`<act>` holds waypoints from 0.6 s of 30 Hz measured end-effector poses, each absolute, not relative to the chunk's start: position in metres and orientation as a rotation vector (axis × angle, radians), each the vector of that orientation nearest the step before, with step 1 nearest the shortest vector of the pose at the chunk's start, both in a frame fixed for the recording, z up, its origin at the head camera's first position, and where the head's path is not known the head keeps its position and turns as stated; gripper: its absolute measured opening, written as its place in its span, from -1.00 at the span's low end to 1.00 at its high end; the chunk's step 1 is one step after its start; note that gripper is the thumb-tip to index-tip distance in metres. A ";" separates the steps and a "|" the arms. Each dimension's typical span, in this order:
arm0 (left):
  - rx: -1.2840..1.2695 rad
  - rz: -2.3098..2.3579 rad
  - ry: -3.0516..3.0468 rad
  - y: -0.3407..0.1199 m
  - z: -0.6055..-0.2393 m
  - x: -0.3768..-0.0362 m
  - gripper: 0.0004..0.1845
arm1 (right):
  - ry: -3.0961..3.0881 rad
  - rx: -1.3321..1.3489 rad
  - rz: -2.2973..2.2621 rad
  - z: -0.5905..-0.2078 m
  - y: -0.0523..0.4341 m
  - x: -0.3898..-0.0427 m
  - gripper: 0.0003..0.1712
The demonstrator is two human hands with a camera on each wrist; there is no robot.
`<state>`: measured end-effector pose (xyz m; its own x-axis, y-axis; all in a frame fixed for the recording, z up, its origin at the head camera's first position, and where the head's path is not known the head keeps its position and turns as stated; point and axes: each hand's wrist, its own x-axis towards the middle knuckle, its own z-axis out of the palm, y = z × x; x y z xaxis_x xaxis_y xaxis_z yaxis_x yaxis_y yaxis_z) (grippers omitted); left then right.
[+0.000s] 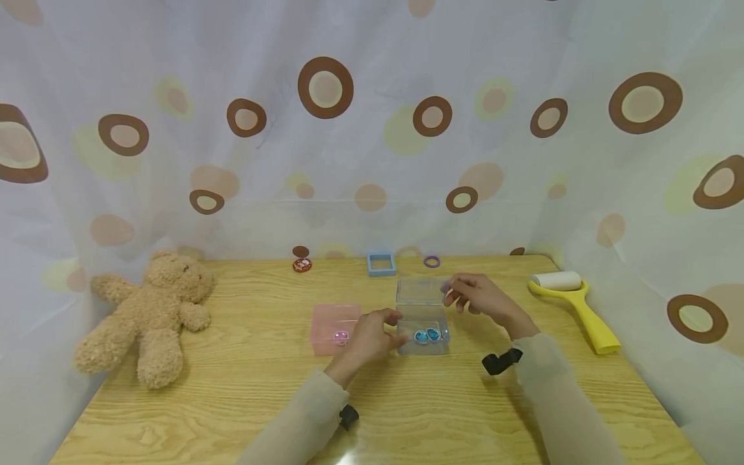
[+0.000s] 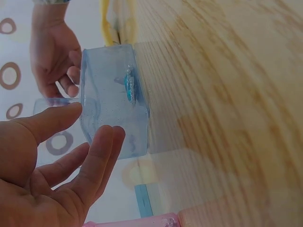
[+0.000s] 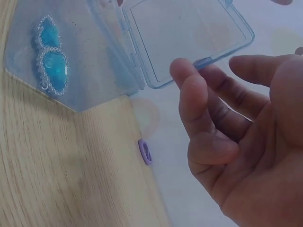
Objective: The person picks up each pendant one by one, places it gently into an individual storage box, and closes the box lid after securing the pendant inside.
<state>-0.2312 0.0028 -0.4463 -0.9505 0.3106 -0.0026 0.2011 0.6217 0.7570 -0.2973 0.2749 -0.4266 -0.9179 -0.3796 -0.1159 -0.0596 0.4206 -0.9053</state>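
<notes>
A clear blue plastic box [image 1: 423,326] stands at the table's middle with its hinged lid [image 1: 420,292] raised upright. Two blue gem charms [image 1: 427,335] lie inside, seen large in the right wrist view as charms [image 3: 49,64]. My left hand [image 1: 395,329] touches the box's left wall with straight fingers [image 2: 106,142] and thumb. My right hand [image 1: 456,294] hovers at the lid's right edge; its fingers [image 3: 182,75] are relaxed and spread just off the lid [image 3: 189,35]. A pink box [image 1: 336,328] holding a pink gem lies left of the clear one.
A teddy bear [image 1: 148,313] lies at the left. A yellow lint roller [image 1: 572,300] sits at the right edge. Along the back are a red round piece [image 1: 301,265], a blue square frame [image 1: 381,263] and a purple ring [image 1: 431,261]. A spotted curtain encloses the table.
</notes>
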 end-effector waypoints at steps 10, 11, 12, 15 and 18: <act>0.418 1.267 2.685 0.002 -0.448 -0.232 -0.55 | 2.355 -0.448 -1.368 -0.427 0.279 -0.289 -0.58; 0.415 1.268 2.684 0.002 -0.448 -0.232 -0.54 | 2.361 -0.454 -1.347 -0.428 0.279 -0.288 -0.59; 0.412 1.270 2.684 0.002 -0.448 -0.232 -0.53 | 2.368 -0.460 -1.327 -0.428 0.279 -0.288 -0.61; 0.388 1.284 2.679 0.003 -0.447 -0.232 -0.48 | 2.385 -0.481 -1.284 -0.430 0.280 -0.287 -0.66; 0.358 1.292 2.675 0.003 -0.446 -0.232 -0.40 | 2.405 -0.497 -1.256 -0.432 0.280 -0.287 -0.70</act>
